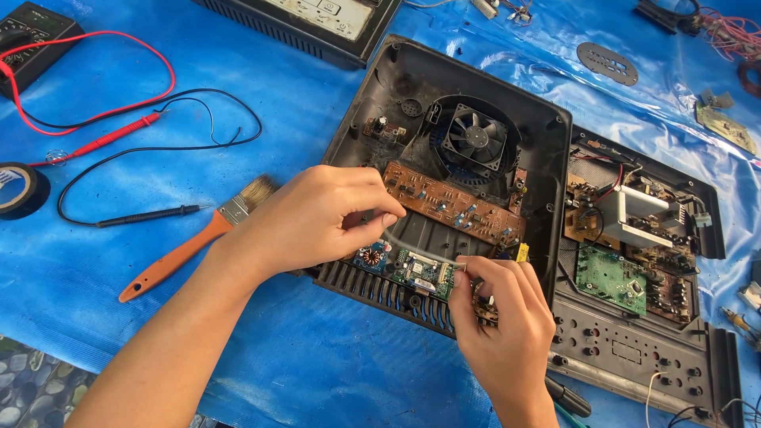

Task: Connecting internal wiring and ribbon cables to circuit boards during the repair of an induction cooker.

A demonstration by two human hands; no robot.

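Hands at work inside open black casing (444, 87) on blue-covered tabletop (301, 357): left hand (313, 218) curled, fingertips pinching pale ribbon cable (412, 248) above small green circuit board (412, 269); right hand (503, 317) closed around the cable's far end beside yellow connector (522, 252). Judged mid-step on the cable; next move calls for a steady, straight pull or push, no twisting. Hidden: cable's right end and whatever the right fingers grip. Nearby, apart: orange-handled brush (190, 246), fan (474, 136).

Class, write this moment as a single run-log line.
left hand: grips pale ribbon cable | right hand: pinches cable's other end | under hands: green circuit board in open black casing | beside: orange-handled brush
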